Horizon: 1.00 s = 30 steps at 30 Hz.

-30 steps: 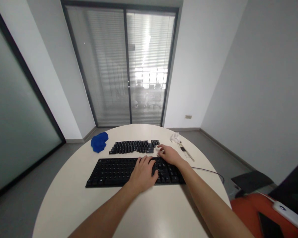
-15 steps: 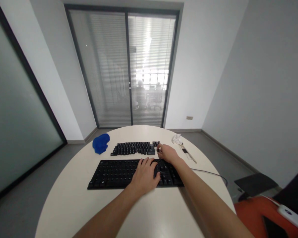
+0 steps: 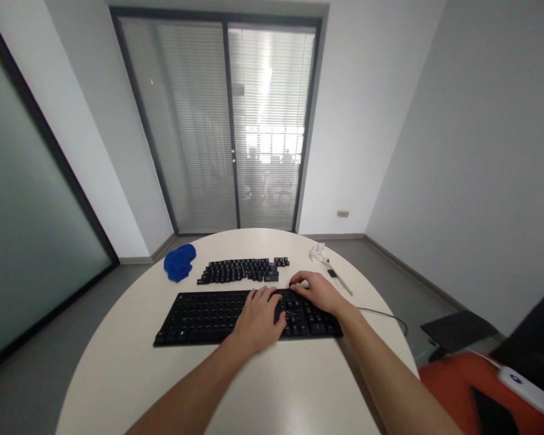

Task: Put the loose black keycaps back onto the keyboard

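A black keyboard (image 3: 199,318) lies across the table, many of its left-side key positions without caps and keys in place on its right part. My left hand (image 3: 258,317) rests on its middle-right part, fingers spread. Just above the keyboard's back edge, my right hand (image 3: 318,291) pinches a small black keycap (image 3: 291,284) between thumb and fingertips. Behind the keyboard, loose black keycaps (image 3: 238,270) sit in rows, with a small cluster of keycaps (image 3: 281,261) at their right end.
On the round white table (image 3: 118,374) a blue cloth (image 3: 179,263) lies at the back left. Crumpled white tissue (image 3: 317,252) and a thin brush-like stick (image 3: 341,279) lie at the back right. A cable (image 3: 383,312) runs off the right edge, near an orange chair seat (image 3: 453,386).
My right hand has come away from the loose keycaps toward the keyboard's back edge, carrying a keycap. My left hand stays on the keyboard. The view has shifted slightly.
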### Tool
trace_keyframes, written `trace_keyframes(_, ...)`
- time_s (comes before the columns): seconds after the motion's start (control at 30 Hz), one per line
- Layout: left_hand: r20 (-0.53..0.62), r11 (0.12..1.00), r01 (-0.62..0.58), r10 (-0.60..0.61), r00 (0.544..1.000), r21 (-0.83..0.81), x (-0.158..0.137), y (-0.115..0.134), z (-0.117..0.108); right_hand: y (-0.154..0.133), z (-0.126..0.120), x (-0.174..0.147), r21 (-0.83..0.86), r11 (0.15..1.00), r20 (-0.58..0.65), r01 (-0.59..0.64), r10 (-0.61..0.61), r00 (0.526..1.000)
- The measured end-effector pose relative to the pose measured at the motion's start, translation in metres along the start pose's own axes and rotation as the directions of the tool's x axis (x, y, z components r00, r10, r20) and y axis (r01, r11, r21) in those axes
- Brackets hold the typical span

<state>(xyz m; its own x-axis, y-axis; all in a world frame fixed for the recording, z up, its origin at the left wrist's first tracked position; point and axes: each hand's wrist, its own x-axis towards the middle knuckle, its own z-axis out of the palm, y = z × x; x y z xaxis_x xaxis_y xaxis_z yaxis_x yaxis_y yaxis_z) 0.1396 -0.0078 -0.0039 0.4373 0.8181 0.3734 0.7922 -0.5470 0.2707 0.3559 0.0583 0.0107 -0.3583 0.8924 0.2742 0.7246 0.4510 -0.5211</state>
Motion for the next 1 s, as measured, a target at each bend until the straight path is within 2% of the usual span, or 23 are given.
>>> trace_keyframes(0.13, 0.058, 0.999, -0.044, 0.045, 0.997, -0.021, 0.003, -0.010, -0.007, -0.015, -0.009, -0.012, 0.114, 0.989, -0.033, 0.099, -0.095, 0.995)
trace_keyframes(0.23, 0.089, 0.992, -0.112, 0.117, 0.989, -0.062, 0.003, -0.022, -0.012, -0.027, -0.011, -0.015, 0.155, 0.978, 0.039, 0.137, -0.144, 0.989)
trace_keyframes(0.33, 0.059, 0.988, -0.127, 0.132, 0.989, -0.083, 0.002, -0.028, -0.011, -0.033, -0.010, -0.015, 0.157, 0.975, 0.107, 0.156, -0.174, 0.979)
trace_keyframes(0.67, 0.043, 0.988, -0.130, 0.134, 0.990, -0.080, 0.001, -0.026, -0.007, -0.028, 0.004, -0.014, 0.109, 0.986, 0.139, 0.128, -0.143, 0.980)
trace_keyframes(1.0, 0.028, 0.989, -0.127, 0.129, 0.991, -0.080, 0.000, -0.022, -0.009, -0.029, 0.002, -0.013, 0.135, 0.986, 0.155, 0.102, -0.123, 0.980)
